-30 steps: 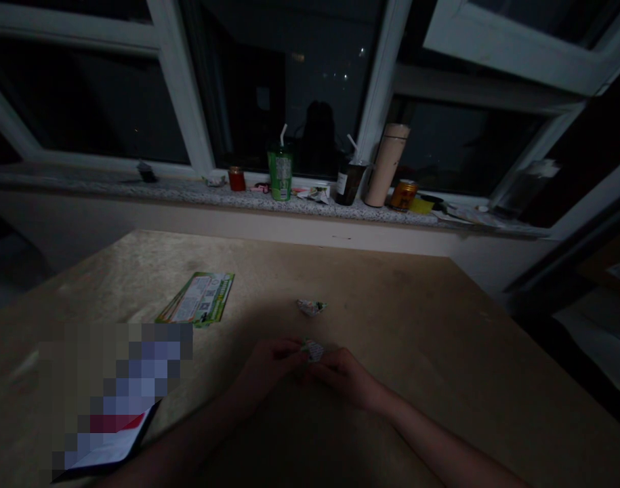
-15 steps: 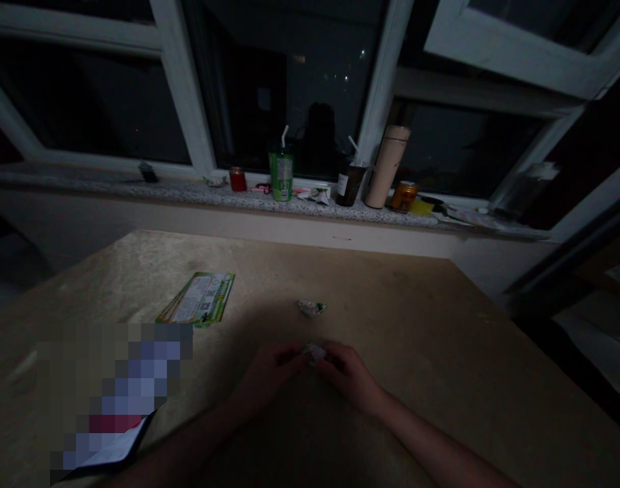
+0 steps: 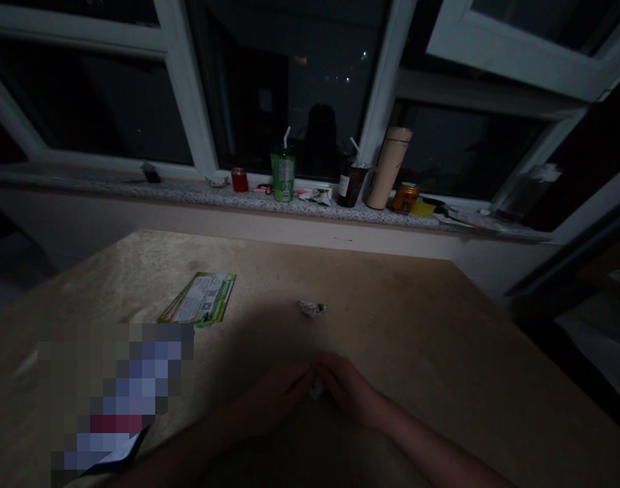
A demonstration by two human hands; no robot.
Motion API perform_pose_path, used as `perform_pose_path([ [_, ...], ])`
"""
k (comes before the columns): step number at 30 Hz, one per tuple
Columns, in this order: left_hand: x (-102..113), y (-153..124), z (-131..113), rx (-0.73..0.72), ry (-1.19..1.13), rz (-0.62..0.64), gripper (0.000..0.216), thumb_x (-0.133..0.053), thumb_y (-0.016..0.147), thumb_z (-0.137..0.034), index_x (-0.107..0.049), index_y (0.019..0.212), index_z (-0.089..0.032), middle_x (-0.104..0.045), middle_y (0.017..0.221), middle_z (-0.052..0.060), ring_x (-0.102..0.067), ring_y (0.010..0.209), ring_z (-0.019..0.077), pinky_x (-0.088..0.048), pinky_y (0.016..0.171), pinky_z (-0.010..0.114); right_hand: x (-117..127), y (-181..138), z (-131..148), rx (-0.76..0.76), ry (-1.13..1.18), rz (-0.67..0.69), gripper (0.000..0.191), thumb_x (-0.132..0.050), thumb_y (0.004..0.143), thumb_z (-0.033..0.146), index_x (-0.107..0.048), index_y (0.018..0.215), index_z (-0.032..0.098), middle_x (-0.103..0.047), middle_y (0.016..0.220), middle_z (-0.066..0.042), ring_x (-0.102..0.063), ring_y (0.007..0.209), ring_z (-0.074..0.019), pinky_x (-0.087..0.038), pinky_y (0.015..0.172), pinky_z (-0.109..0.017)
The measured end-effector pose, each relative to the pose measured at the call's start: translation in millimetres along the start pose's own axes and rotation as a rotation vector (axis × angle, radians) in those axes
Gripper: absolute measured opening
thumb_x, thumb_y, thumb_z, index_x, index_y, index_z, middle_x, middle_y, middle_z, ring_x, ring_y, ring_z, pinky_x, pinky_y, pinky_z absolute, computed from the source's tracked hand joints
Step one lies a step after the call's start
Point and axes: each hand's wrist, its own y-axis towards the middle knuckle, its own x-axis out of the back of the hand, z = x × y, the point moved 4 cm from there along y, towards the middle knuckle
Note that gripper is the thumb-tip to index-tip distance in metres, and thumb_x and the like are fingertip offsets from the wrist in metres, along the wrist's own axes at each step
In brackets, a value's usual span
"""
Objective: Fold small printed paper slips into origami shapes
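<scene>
Both of my hands meet low in the middle of the view, above the table. My left hand comes in from the left and my right hand from the right, fingers bent and pressed close together. Between them shows part of a small, pale folded paper piece, and the fingers hide most of it. Just beyond the hands lies a second small folded paper piece, printed in green, white and orange. Dim light leaves the folds hard to make out.
Green printed cards lie fanned out on the left. Nearer me is a blurred-out device. On the windowsill stand a green cup, a dark cup, a pinkish flask, an orange can and a red jar.
My hands have drawn slightly nearer to me and closed in around the small paper piece, which shows less now. The other paper piece and the cards stay in place.
</scene>
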Motion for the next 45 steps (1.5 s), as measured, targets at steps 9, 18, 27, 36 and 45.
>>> perform_pose_path([
  [9,-0.8,-2.7,2.3,-0.013,0.000,0.010,0.031,-0.030,0.098,-0.036,-0.057,0.097,-0.019,-0.063,0.097,0.004,-0.057,0.087,0.0196,-0.041,0.081,0.029,-1.0,0.0,-0.5,-0.009,-0.011,0.006,0.036,-0.027,0.098,0.040,-0.047,0.076,0.019,-0.056,0.075,-0.004,-0.046,0.066,-0.0143,-0.038,0.062,-0.027],
  [18,0.7,-5.0,4.1,0.004,0.018,-0.055,0.033,-0.030,0.098,-0.037,-0.059,0.093,-0.020,-0.064,0.093,0.003,-0.057,0.086,0.0193,-0.042,0.080,0.028,4.8,1.4,-2.3,-0.050,0.235,0.027,0.035,-0.038,0.095,0.043,-0.047,0.072,0.019,-0.049,0.068,0.001,-0.043,0.064,-0.0128,-0.035,0.060,-0.024],
  [27,0.3,-5.1,10.6,0.004,0.061,-0.113,0.039,-0.031,0.095,-0.040,-0.061,0.083,-0.019,-0.064,0.083,0.003,-0.058,0.079,0.0204,-0.045,0.076,0.029,3.7,5.0,-0.9,-0.095,0.407,0.173,0.044,-0.046,0.089,0.054,-0.049,0.065,0.017,-0.039,0.062,0.003,-0.035,0.058,-0.0102,-0.030,0.053,-0.022],
  [36,-0.3,-8.0,12.1,-0.004,0.052,-0.179,0.040,-0.031,0.095,-0.043,-0.064,0.090,-0.020,-0.066,0.091,0.005,-0.059,0.086,0.0220,-0.045,0.083,0.031,1.1,6.4,-1.1,-0.113,0.464,0.144,0.044,-0.048,0.087,0.057,-0.055,0.068,0.017,-0.046,0.065,0.002,-0.040,0.062,-0.0119,-0.035,0.059,-0.024],
  [45,3.1,-5.2,14.6,0.072,0.018,-0.233,0.040,-0.029,0.096,-0.042,-0.063,0.097,-0.021,-0.065,0.099,0.004,-0.058,0.095,0.0210,-0.043,0.088,0.029,5.0,3.7,-6.6,-0.144,0.420,0.000,0.043,-0.048,0.089,0.054,-0.052,0.066,0.018,-0.042,0.061,0.003,-0.037,0.059,-0.0113,-0.032,0.055,-0.023],
])
